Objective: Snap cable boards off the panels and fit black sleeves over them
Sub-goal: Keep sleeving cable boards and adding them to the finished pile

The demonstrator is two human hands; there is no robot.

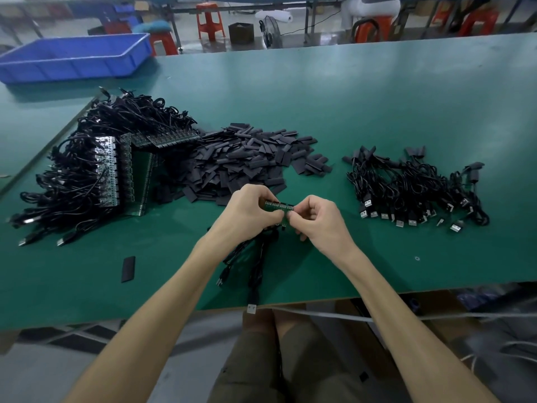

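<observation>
Head view: left hand (pixel 250 212) and right hand (pixel 321 226) pinch panel (pixel 279 205), likely mid-snap. Few cables (pixel 415 190) done, 3 o'clock; stack (pixel 110 170), 10 o'clock, and sleeves (pixel 247 161), 12, mostly left.

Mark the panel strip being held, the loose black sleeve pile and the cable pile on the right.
panel strip (pixel 279 205): head view, its exposed green middle.
black sleeve pile (pixel 247 158): head view, centre of the heap.
right cable pile (pixel 412 184): head view, tangled cables at its middle.
</observation>
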